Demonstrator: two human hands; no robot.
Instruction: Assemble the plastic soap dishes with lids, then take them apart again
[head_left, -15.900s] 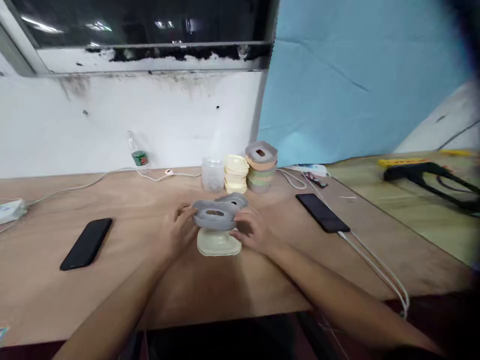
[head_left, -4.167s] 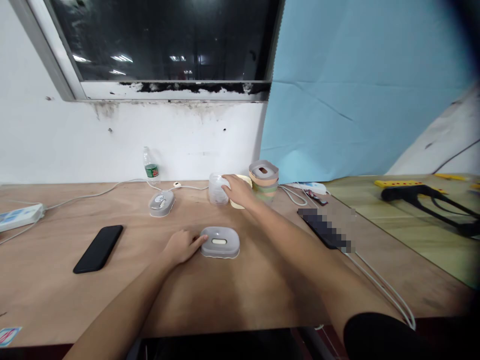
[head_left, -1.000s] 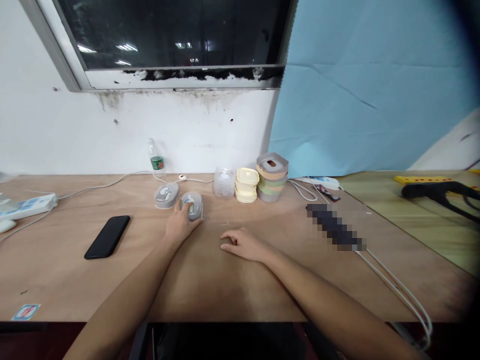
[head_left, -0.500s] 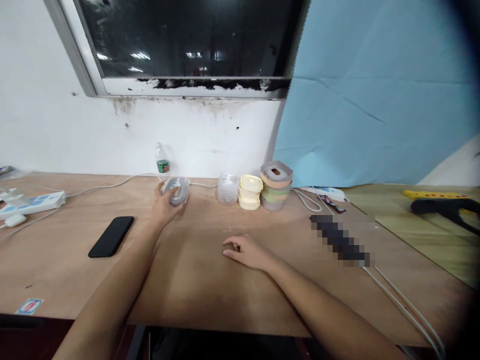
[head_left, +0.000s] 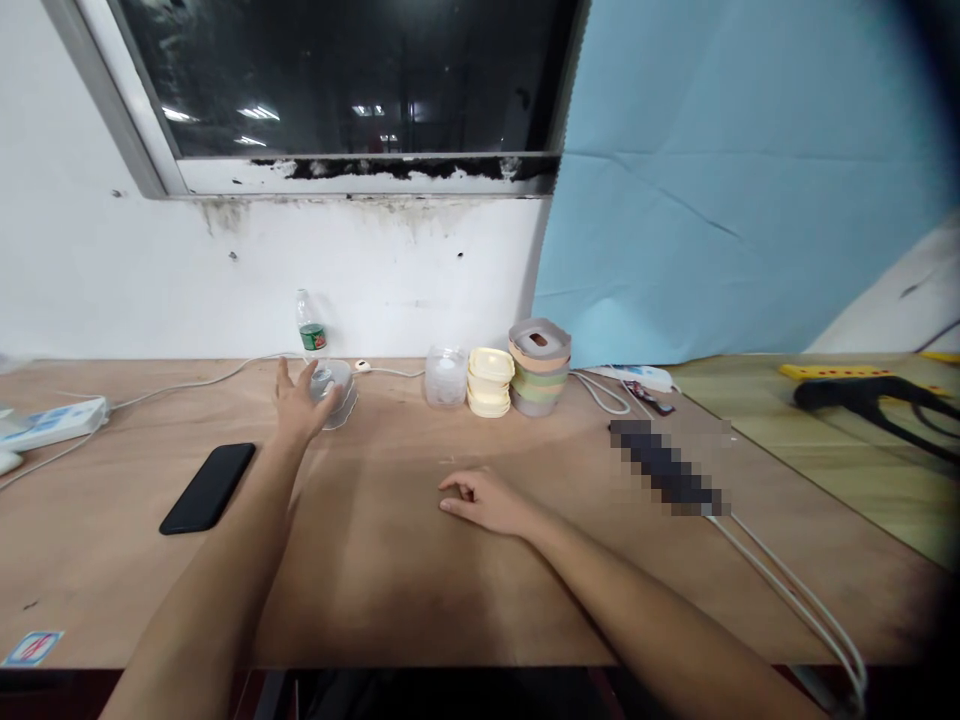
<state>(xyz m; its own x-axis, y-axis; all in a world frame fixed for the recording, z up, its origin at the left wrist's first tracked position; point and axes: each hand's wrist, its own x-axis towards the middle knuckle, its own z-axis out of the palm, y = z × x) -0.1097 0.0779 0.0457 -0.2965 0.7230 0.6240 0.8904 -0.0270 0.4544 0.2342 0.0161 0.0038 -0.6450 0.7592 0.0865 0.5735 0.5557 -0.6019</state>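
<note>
My left hand (head_left: 298,405) is at the back left of the table, its fingers and thumb spread. Just beside it lie clear, greyish plastic lids or shallow containers (head_left: 341,393), partly covered by the fingers; whether the hand touches them I cannot tell. My right hand (head_left: 484,500) rests on the table with loosely curled fingers, thumb and forefinger apart, nothing held. Beyond it stand clear plastic containers (head_left: 445,378), a stack of cream-yellow containers (head_left: 490,382) and a taller stack of grey, peach and green containers (head_left: 539,367).
A bottle with a green label (head_left: 311,325) stands by the wall. A black phone (head_left: 208,488) lies left of my left forearm. Power strips (head_left: 56,425) and white cables (head_left: 199,385) run along the table. To the right are a pixelated dark object (head_left: 667,468) and a black-handled item (head_left: 862,398).
My left hand has loosened from around the clear greyish plastic piece, its fingers now spread and lifted. The view has shifted slightly to the right. My right hand stays put.
</note>
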